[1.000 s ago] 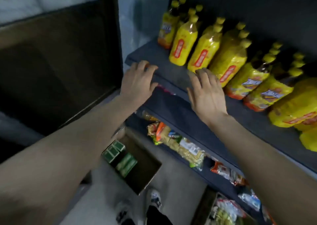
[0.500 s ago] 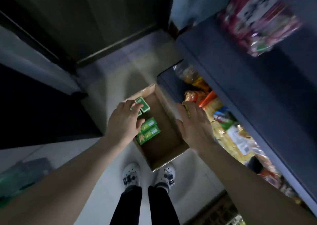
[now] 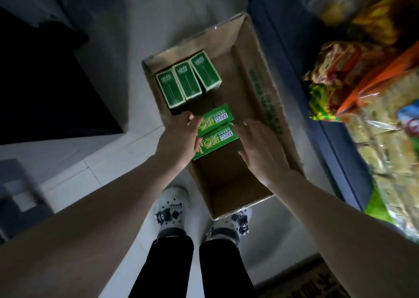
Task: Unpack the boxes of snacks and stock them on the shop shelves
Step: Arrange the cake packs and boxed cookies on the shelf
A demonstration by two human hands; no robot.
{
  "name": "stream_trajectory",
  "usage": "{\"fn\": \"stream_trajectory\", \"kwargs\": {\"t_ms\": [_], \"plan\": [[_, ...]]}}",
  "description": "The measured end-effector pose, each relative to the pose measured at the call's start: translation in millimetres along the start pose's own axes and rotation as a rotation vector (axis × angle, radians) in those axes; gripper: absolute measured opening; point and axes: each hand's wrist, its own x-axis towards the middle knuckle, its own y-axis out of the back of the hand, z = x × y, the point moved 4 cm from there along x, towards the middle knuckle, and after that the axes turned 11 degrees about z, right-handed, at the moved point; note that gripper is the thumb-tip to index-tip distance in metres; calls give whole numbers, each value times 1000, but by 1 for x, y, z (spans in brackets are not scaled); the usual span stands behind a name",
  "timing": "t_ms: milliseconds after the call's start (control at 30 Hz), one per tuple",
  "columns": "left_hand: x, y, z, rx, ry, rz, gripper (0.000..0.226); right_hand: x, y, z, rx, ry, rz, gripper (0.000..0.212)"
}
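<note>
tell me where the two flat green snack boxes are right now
In the head view, the two flat green snack boxes lie inside the cardboard box, between left hand and right hand.

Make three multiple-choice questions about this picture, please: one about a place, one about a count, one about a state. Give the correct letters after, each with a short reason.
1. Where does the cardboard box stand?
A. on the floor beside the shelf
B. on top of the shelf
C. on a chair

2. How many dark green cartons stand upright at the far end of the box?
A. one
B. three
C. six

3. What is the state of the two hands?
A. both lifted high above the box
B. left hand and right hand open, on either side of the two bright green packs
C. both closed on a bottle

Answers:
1 A: the box sits on the pale floor by the shoes, next to the blue shelf.
2 B: three tops show side by side.
3 B: the fingers are spread around the packs, with no closed grip visible.
</note>
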Motion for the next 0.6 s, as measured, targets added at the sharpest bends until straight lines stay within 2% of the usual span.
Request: {"fn": "stream_trajectory", "kwargs": {"t_ms": [100,267,433,533,600], "plan": [[10,-28,-7,5,-41,12,45,8,-39,4,28,-4,-42,67],[23,-53,-12,133,-77,-38,65,22,-73,6,91,-19,-22,72],[35,-58,-20,210,-35,-61,53,23,-79,7,145,-38,-6,65],[39,-54,-19,206,-75,-31,68,21,-78,9,189,-35,-42,67],[36,-53,-16,185,-175,-59,74,16,-74,15,186,-57,-46,66]]}}
